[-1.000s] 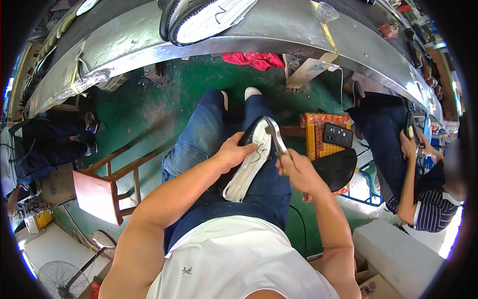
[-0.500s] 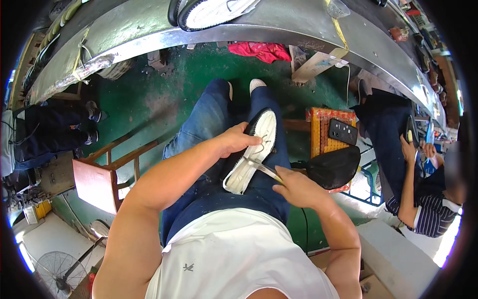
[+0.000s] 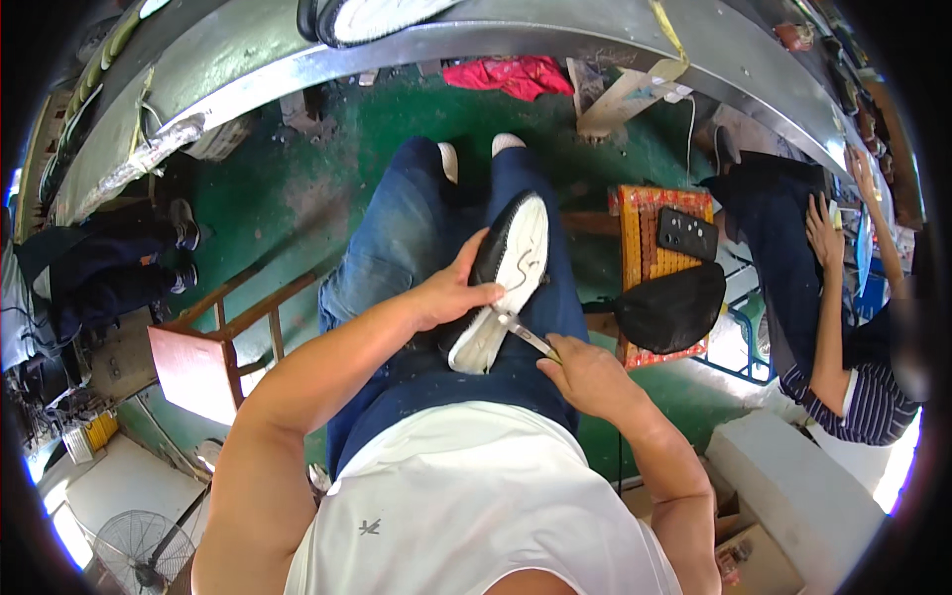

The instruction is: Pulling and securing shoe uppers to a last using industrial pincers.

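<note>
Over my lap lies a shoe (image 3: 526, 235) with its white underside up, its black upper showing along the left edge. A dark curved thread or wire (image 3: 523, 275) runs across the white face. My left hand (image 3: 451, 296) grips the shoe's left side at mid-length, the thumb pressed on the white underside and the fingers hidden beneath. In my right hand (image 3: 592, 380) is a slim silver hand tool (image 3: 531, 338), its handle end covered by my fingers; its kind is unclear. The tool's tip meets the white underside just below my left thumb.
A metal-topped bench (image 3: 535, 45) curves across the front, bearing another shoe (image 3: 382, 18). To the right, a stool with a beaded cover (image 3: 643, 230) holds a phone (image 3: 687, 234) and a black bag (image 3: 670, 307). A co-worker (image 3: 853, 387) sits beyond. At left stands a wooden stool (image 3: 193, 365).
The tool's tip has shifted slightly along the white underside, and my left thumb has slid down the shoe a little. At right, the co-worker's hands have moved apart, one reaching to the bench.
</note>
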Motion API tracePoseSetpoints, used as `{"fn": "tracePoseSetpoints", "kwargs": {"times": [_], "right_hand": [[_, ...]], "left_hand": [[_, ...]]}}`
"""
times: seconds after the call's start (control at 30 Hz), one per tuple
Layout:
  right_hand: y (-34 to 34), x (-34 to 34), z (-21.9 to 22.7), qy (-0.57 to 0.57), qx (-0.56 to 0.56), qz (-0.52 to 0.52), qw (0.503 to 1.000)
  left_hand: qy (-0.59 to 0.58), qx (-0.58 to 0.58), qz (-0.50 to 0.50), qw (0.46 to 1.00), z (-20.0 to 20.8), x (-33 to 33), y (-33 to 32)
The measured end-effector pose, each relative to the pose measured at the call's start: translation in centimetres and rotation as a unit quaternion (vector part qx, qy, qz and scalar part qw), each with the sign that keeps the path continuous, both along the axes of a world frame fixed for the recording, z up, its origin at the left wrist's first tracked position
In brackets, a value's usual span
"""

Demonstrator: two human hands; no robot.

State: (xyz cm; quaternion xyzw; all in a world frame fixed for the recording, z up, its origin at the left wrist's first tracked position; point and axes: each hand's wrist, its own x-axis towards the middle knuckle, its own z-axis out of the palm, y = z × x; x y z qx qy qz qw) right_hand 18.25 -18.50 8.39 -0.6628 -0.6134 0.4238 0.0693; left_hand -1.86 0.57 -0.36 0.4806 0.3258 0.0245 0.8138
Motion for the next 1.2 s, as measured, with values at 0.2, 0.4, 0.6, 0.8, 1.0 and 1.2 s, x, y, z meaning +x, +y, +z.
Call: {"fn": "tracePoseSetpoints", "kwargs": {"times": [0.2, 0.4, 0.6, 0.8, 1.0, 1.2], "right_hand": [[-0.7, -1.8, 0.8, -0.102, 0.032, 0.065, 0.992], [-0.9, 1.0, -1.7, 0.06, -0.08, 0.029, 0.995], [1.2, 2.1, 1.5, 0.165, -0.255, -0.042, 0.952], [1.2, -2.2, -1.8, 0.021, 0.021, -0.028, 0.999], [0.3, -0.5, -1.3, 0.091, 0.096, -0.119, 0.984], [0.9, 0.8, -3.6, 0.109, -0.026, -0.141, 0.984]], "left_hand": [[0.036, 0.109, 0.068, 0.991, -0.6, 1.0, -2.0], [0.02, 0.184, -0.033, 0.982, -1.2, -4.7, -5.6], [0.05, 0.136, -0.016, 0.989, -0.2, -4.1, -6.0], [0.081, 0.209, -0.049, 0.973, 1.0, -4.1, -5.1], [0.092, 0.262, -0.122, 0.953, -0.3, -4.3, -4.6], [0.093, 0.341, -0.064, 0.933, -1.1, -1.1, -1.6]]}}
